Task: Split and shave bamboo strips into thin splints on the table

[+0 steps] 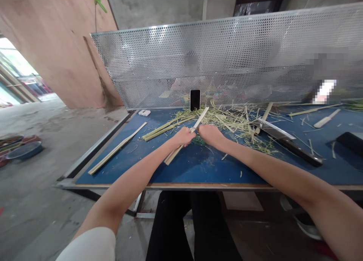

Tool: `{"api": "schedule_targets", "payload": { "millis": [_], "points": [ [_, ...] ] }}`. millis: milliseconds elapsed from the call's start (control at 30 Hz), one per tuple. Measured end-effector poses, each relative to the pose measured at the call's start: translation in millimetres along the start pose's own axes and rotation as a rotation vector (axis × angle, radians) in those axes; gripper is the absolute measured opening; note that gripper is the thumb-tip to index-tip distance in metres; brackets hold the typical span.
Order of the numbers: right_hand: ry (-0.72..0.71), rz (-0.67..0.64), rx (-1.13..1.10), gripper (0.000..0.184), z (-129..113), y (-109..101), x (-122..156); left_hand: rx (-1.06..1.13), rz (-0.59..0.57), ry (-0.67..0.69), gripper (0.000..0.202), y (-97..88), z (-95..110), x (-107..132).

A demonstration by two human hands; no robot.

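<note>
My left hand (185, 136) is closed round a pale bamboo strip (200, 118) that slants over the blue tabletop. One end of the strip points away from me, the other back toward the near edge. Close beside it, my right hand (212, 135) is curled into a fist near the strip; whatever its fingers hold is hidden. Behind both hands lies a heap of thin green and pale shavings (232, 119). More split bamboo strips (167, 129) rest left of the heap, and a single long strip (117, 149) lies farther left.
A large knife (295, 147) with a dark handle lies on the right, beside a pale flat piece (326, 119) and a dark object (351, 142). A phone (195, 99) stands against the perforated metal screen (176, 61). The table's metal-framed edge (96, 149) runs along the left.
</note>
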State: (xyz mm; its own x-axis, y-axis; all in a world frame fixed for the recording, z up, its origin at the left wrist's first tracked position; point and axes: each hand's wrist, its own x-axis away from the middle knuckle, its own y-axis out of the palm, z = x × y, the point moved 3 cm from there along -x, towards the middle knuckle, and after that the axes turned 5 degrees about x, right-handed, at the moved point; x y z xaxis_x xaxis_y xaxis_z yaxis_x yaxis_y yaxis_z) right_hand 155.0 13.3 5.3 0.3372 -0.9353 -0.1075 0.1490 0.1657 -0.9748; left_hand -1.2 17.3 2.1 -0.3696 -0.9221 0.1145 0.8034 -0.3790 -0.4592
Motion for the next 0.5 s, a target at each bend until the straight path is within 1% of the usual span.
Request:
{"api": "schedule_targets", "payload": {
  "millis": [67, 133, 200, 233, 267, 400, 433, 500],
  "points": [
    [0.032, 0.002, 0.001, 0.033, 2.8, -2.8, -1.7, 0.133, -0.068, -0.060, 0.044, 0.1, -0.4, -2.1],
    [0.097, 0.001, 0.023, 0.034, 10.0, -4.3, -3.9, 0.243, -0.184, -0.143, 0.045, 1.6, -0.9, -3.2],
    [0.152, 0.009, 0.049, 0.035, 18.2, -4.3, -5.2, 0.270, -0.272, -0.202, 0.044, 3.4, -1.7, -3.1],
    [0.152, 0.020, 0.055, 0.036, 20.7, -3.9, -5.2, 0.248, -0.258, -0.189, 0.045, 2.9, -1.8, -3.5],
    [0.139, 0.023, 0.047, 0.037, 21.6, -2.9, -4.8, 0.206, -0.226, -0.142, 0.044, 2.1, -1.2, -3.9],
    [0.001, -0.019, -0.050, 0.046, 11.6, 1.5, -1.5, -0.128, -0.003, 0.052, 0.044, -3.7, 2.5, -4.7],
    [-0.028, -0.026, -0.068, 0.047, 7.8, 2.0, -1.0, -0.186, 0.030, 0.087, 0.044, -4.9, 3.8, -4.4],
    [-0.056, -0.039, -0.085, 0.048, 2.2, 2.6, -1.4, -0.247, 0.058, 0.139, 0.042, -7.0, 6.5, -2.9]
  ]
}}
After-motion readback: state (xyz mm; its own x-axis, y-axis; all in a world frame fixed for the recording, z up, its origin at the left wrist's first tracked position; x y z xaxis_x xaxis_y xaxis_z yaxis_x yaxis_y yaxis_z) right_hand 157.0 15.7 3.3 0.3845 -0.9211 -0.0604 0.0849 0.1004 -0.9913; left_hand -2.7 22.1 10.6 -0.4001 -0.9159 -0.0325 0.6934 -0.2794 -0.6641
